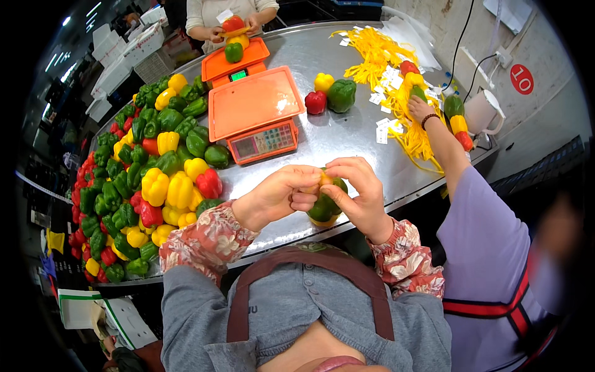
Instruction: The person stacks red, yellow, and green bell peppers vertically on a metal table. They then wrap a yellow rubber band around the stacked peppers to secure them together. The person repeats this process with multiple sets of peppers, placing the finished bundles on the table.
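Note:
Both my hands meet over the table's near edge, above a green pepper (322,208) with a yellow pepper (323,221) showing under it. My left hand (288,193) is closed, its thumb and forefinger pinched on what looks like the gathered end of a yellow net bag (325,180). My right hand (358,193) is curled round the other side, thumb and fingers pinching at the same yellow bit. The fingers hide much of it. To the left, an orange scale (255,105) stands with its pan bare.
A big heap of green, yellow and red peppers (180,189) covers the left side. Three loose peppers, one of them green (341,95), sit beyond my hands. Yellow net bags (372,56) with white tags lie right, where a co-worker's hand (421,108) reaches. Another person works opposite. A kettle (483,111) stands right.

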A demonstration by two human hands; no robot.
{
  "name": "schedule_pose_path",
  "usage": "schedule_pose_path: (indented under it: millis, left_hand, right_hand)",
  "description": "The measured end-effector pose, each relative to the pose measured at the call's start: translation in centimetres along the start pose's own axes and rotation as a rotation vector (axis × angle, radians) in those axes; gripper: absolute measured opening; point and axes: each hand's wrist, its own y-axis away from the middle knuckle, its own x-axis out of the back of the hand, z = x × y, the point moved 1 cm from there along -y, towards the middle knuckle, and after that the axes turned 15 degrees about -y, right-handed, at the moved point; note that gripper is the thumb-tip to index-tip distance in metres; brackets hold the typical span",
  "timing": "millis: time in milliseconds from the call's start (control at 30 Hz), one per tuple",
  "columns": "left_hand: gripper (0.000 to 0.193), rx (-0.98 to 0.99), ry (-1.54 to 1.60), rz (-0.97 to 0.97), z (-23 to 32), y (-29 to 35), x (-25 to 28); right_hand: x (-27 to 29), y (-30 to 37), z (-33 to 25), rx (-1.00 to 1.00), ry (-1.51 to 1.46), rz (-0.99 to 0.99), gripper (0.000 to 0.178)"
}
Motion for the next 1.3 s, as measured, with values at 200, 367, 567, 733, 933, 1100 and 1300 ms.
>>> schedule_pose_path:
  millis: [200, 367, 567, 733, 933, 1100, 1300]
  left_hand:
    - [0.016, -0.068, 0.049, -0.082, -0.7, 0.7, 0.3]
    - [0.018, -0.088, -0.064, -0.008, -0.6, 1.2, 0.4]
    - [0.018, -0.066, 0.134, -0.045, -0.1, 2.3, 0.1]
    - [0.019, -0.037, 0.279, -0.069, -1.1, 0.8, 1.4]
    - [0.016, -0.099, 0.168, 0.046, -0.6, 1.1, 0.6]
    - [0.014, -0.182, 0.005, 0.066, -0.8, 0.8, 0.5]
    - [0.011, -0.208, 0.091, 0.016, -1.0, 0.8, 0.8]
  right_hand:
    - [-0.3, 1.0, 3.4, -0.437, -0.547, -0.022, 0.011]
    - [-1.0, 1.3, 2.3, -0.363, -0.524, 0.024, 0.004]
    - [-0.4, -0.4, 1.8, -0.266, -0.295, -0.097, 0.006]
    - [-1.3, 0.8, 3.2, -0.389, -0.320, 0.091, 0.022]
    - [-1.7, -1.8, -0.1, 0.037, 0.073, -0.020, 0.018]
    - [-0.7, -4.2, -1.2, 0.015, 0.207, -0.122, 0.010]
    - [-0.8, -3.6, 1.9, -0.693, -0.538, -0.093, 0.022]
